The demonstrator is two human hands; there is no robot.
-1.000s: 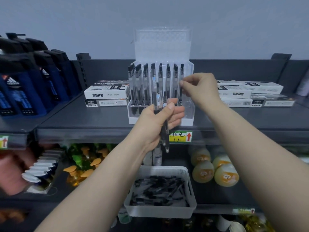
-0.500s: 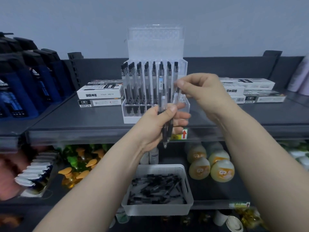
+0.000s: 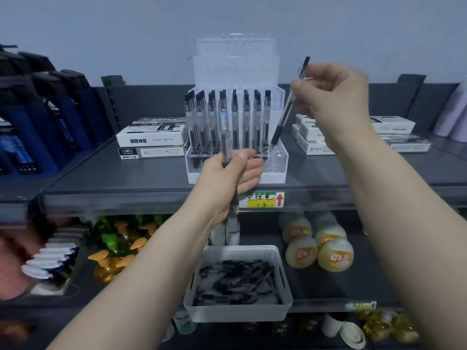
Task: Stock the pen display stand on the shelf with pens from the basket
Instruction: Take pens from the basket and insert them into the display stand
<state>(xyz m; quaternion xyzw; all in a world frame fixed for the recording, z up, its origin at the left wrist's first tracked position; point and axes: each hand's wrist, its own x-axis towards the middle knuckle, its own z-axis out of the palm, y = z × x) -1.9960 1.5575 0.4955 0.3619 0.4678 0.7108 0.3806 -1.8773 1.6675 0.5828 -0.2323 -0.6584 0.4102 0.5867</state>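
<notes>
Pen display stand (image 3: pixel 275 176) on shelf (image 3: pixel 126 183): most columns filled, right-hand slots bare. Right hand (image 3: pixel 333 97) pinches 1 gel pen (image 3: pixel 281 122), tilted, tip at a right slot. Left hand (image 3: pixel 227 180) grips spare pen (image 3: pixel 225 145) upright. Basket (image 3: pixel 240 315) below holds many pens; stocking judged unfinished.

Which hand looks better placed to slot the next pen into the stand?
Right. The right hand pinches one pen, tilted, its tip over open slots at the right end of the display stand. The left hand only grips spare pens.
</notes>
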